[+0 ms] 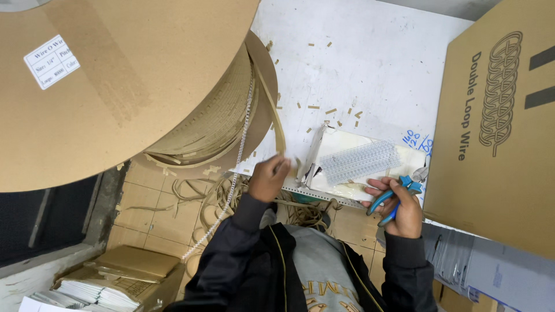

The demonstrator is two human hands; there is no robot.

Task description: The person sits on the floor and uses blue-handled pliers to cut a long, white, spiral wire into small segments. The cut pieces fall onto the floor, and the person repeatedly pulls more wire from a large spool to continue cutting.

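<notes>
White double-loop binding wire (240,151) runs off the big cardboard spool (115,86) down to the floor, passing just left of the left hand (269,178), which pinches a brown paper strip (280,136) at the white table's (370,52) edge. Right hand (400,208) is closed round blue-handled pliers (396,196), near cut wire pcs (359,160). Brown carton (497,127) crowds the right; open tabletop beyond.

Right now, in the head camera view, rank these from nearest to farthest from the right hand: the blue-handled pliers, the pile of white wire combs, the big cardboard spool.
1. Blue-handled pliers: held in the right hand itself.
2. Pile of white wire combs: just above the hand, on the white table.
3. Big cardboard spool: far across at upper left, beyond the left hand.
</notes>
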